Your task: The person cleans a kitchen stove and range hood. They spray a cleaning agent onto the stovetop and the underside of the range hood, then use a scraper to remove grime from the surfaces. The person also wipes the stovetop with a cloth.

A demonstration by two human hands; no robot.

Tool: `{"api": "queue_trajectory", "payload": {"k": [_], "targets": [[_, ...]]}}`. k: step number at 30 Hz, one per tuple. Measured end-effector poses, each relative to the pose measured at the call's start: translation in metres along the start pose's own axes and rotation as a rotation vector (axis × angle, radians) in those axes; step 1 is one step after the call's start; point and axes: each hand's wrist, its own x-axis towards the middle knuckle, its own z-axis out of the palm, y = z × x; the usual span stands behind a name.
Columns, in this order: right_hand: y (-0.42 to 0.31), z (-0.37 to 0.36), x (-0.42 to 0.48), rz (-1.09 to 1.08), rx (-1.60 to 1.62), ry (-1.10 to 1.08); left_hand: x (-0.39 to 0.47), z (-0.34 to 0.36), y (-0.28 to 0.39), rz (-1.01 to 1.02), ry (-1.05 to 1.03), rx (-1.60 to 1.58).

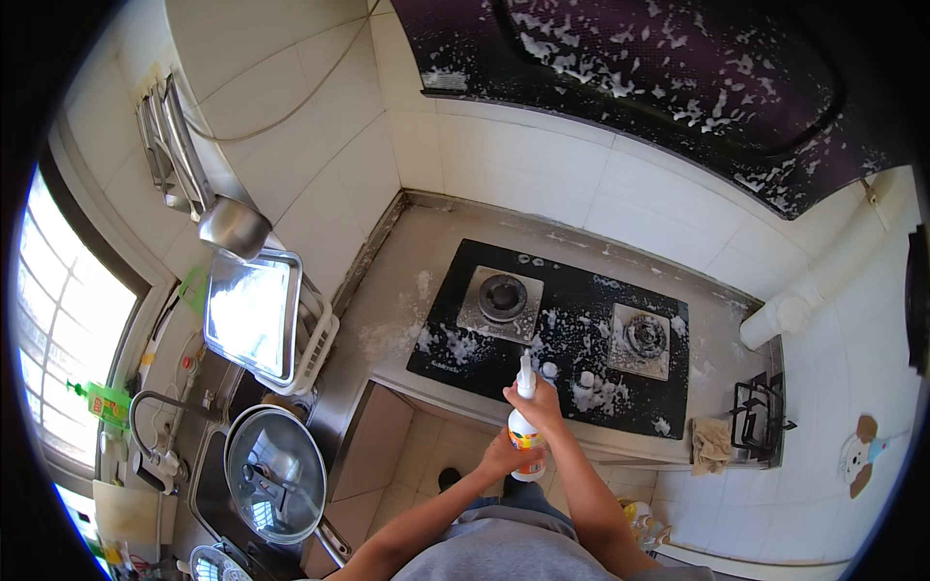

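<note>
My right hand [536, 404] grips the neck and trigger area of a white spray bottle [526, 428] with an orange label. Around the lower part of the same bottle my left hand [508, 456] is closed. The nozzle points away from me, over the front edge of a black glass gas hob [574, 319]. White foam is spattered on the hob, round its two burners and on its knobs. More foam clings to the dark range hood [625, 80] above.
A pan with a glass lid [276, 476] stands over the sink at left, near a curved faucet [142, 414]. A metal tray [251, 316] leans in a white dish rack. Ladles [234, 225] hang at upper left. Pan supports [759, 417] and a beige cloth [710, 444] lie at right.
</note>
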Motion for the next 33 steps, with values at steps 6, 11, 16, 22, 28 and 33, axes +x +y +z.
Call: {"api": "queue_trajectory", "payload": {"k": [6,11,16,22,28,33], "targets": [[0.007,-0.014,0.004,0.094,0.103,0.087,0.017,0.001,0.006,-0.035,0.053,0.246],[0.019,-0.038,0.03,-0.068,0.12,0.115,0.031,0.015,0.037,-0.025,0.043,0.255],[-0.012,-0.052,0.037,0.146,0.313,0.061,0.053,0.016,0.047,0.01,0.088,0.311],[-0.014,-0.038,0.069,-0.061,0.172,-0.01,0.054,0.007,0.065,0.071,0.174,0.152],[-0.029,0.029,0.091,-0.107,-0.119,-0.1,0.071,-0.046,0.021,0.129,0.252,-0.052],[-0.037,0.061,0.109,-0.129,-0.045,-0.141,0.066,-0.084,0.03,0.042,0.229,-0.079]]}}
